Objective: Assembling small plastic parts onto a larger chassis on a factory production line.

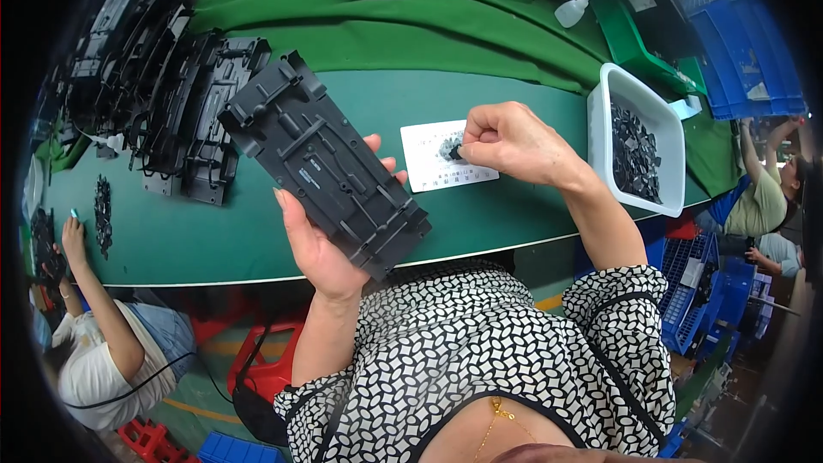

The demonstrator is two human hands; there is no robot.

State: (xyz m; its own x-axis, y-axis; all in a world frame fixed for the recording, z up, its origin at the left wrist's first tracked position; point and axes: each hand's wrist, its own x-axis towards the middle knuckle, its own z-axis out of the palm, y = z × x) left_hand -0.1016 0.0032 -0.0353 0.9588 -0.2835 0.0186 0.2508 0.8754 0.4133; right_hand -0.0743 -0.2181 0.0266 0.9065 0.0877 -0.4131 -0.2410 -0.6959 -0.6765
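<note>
My left hand (324, 259) is wrapped round the lower part of a long black molded plastic panel (313, 163). The panel is tilted over the table, its ribbed face turned up, with a small light label near the middle. To its right lies a white printed card (429, 178) with a small cluster of dark bits (447, 149) on it. My right hand (519, 141) is closed in a pinch over the card, fingertips at the dark bits. Whatever is between those fingertips is too small to make out.
A white bin (604, 146) of small black parts stands at the right table edge. Similar black panels (193, 120) are stacked at the left. A squeeze bottle (572, 12) lies on green cloth (411, 43) at the back. A co-worker (129, 351) sits at the left.
</note>
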